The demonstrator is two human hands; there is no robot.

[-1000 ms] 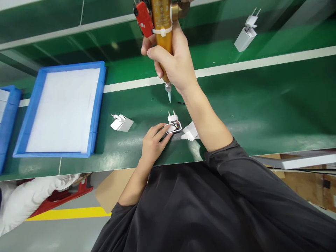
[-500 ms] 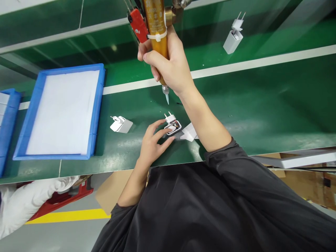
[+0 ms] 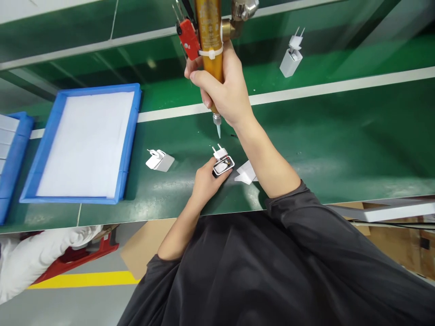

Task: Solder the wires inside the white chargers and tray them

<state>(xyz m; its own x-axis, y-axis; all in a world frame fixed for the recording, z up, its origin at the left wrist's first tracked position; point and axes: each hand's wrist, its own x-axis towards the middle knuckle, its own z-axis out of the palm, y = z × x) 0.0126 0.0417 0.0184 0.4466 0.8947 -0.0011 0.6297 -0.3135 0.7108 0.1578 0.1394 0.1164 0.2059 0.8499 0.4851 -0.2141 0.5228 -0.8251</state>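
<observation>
My right hand (image 3: pixel 224 83) is wrapped round the amber barrel of a glue dispenser (image 3: pixel 210 36), which has a red switch strapped to its side. Its pale nozzle tip points down, just above and apart from an open white charger housing (image 3: pixel 223 166). My left hand (image 3: pixel 208 180) grips that housing from the left and below, with its fingers partly hidden behind it. Wires and parts show inside the housing, and a two-pin plug cap (image 3: pixel 220 153) sits at its far edge. To the right lies a folded white paper piece (image 3: pixel 246 173), close to my right forearm.
Another open white charger (image 3: pixel 161 161) lies left of my left hand, and a third (image 3: pixel 291 61) stands at the back right. A blue tray (image 3: pixel 125 149) with a white liner is on the left, beside a second blue tray (image 3: pixel 15 167). A person's white-clothed leg (image 3: pixel 50 253) shows below the bench.
My left hand has gone from loose fingers over the housing to gripping it round the side. The dispenser stays in my right hand, slightly lower. The whole view has shifted a little.
</observation>
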